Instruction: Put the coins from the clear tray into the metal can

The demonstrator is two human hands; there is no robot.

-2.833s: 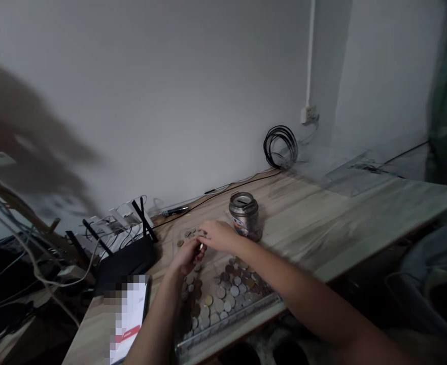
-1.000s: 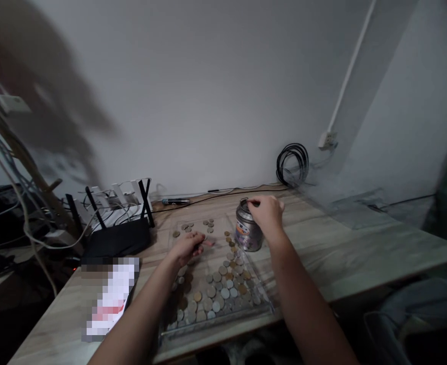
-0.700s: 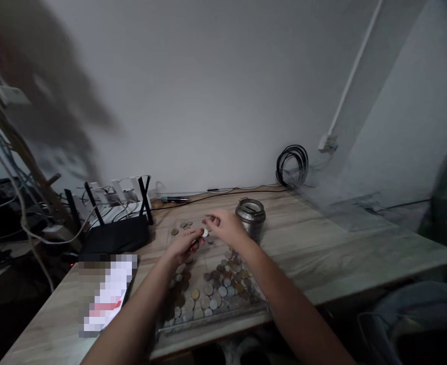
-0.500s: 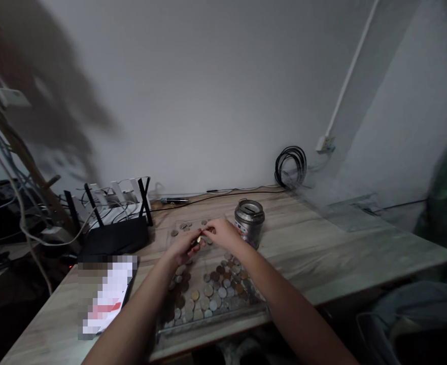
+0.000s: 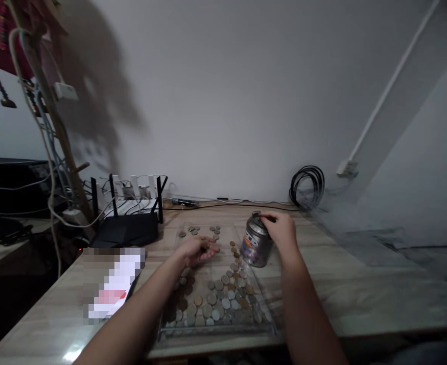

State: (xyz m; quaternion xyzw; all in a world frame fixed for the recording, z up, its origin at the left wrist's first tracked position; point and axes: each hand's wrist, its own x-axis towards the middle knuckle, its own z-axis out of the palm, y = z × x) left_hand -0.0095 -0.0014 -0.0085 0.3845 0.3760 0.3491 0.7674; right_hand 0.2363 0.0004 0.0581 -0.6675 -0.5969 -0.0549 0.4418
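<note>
A clear shallow tray (image 5: 269, 324) lies on the wooden table (image 5: 345, 294) with several coins (image 5: 219, 299) spread over it. My left hand (image 5: 198, 251) rests over the tray's far half, fingers curled around some coins. A metal coin tin (image 5: 256, 242) with a slotted lid stands at the tray's right edge. My right hand (image 5: 282, 228) is at the top of the tin, fingertips pinched at the slot; whether they hold a coin I cannot see.
A black router (image 5: 126, 230) with antennas and tangled cables stands at the back left. A blurred-out flat object (image 5: 112, 284) lies left of the tray. A coil of black cable (image 5: 307, 185) leans on the wall. A pen (image 5: 185, 203) lies by the wall.
My right hand met my left hand over the tray half a second ago, then moved right to the top of the tin. The camera view shifted up and left.
</note>
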